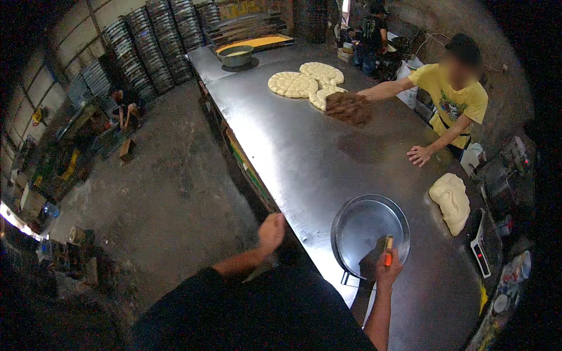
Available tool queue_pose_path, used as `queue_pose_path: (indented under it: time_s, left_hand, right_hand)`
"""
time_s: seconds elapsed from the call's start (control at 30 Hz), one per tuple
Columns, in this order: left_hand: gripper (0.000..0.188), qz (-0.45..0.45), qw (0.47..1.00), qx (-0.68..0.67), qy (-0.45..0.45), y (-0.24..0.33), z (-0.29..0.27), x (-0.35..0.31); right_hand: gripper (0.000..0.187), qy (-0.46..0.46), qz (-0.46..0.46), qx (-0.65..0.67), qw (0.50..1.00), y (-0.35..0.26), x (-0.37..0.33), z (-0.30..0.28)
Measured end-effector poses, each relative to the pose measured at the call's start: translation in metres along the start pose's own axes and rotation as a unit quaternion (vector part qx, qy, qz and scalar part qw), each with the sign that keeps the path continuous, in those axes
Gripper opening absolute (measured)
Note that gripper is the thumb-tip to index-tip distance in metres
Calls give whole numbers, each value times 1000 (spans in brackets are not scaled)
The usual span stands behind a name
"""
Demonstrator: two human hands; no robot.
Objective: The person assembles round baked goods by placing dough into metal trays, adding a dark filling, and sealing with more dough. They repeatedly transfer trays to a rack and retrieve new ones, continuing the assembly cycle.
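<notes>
My right hand (389, 270) is closed round a small brush (388, 243) with an orange part by my fingers and a pale tan end. It is held over the right side of a wide, round, shallow metal pan (363, 225), whose inside looks glossy. A small dark bracket-like piece sticks out at the pan's near rim. Beside the table's left edge, my left hand (271, 234) hangs in a loose fist, and no object shows in it. The pan rests on the long steel table (293, 152), close to that edge.
Across the table a person in a yellow shirt (459, 96) reaches toward a brown mass (350, 110) next to scored rounds of pale dough (293, 85). A dough lump (451, 202) and a scale (481, 251) lie at right. A bowl (235, 57) stands far back.
</notes>
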State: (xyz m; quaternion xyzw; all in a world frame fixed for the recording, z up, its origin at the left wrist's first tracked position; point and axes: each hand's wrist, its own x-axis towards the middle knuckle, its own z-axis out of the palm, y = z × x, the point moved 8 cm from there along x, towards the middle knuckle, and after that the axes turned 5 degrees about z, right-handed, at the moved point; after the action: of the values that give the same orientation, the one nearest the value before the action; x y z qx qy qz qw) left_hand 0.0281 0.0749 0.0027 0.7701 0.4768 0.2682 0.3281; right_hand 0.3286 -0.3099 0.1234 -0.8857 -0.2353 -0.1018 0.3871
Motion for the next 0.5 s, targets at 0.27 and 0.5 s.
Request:
queue_pose_path:
  time_s: [0.27, 0.5]
  left_hand:
    - [53, -153, 952, 253, -80, -287, -138, -75]
    - [54, -188, 942, 268, -78, -361, -179, -131]
  right_hand:
    - [18, 50, -48, -22, 997, -68, -8, 48]
    - [17, 16, 1, -43, 999, -93, -5, 46]
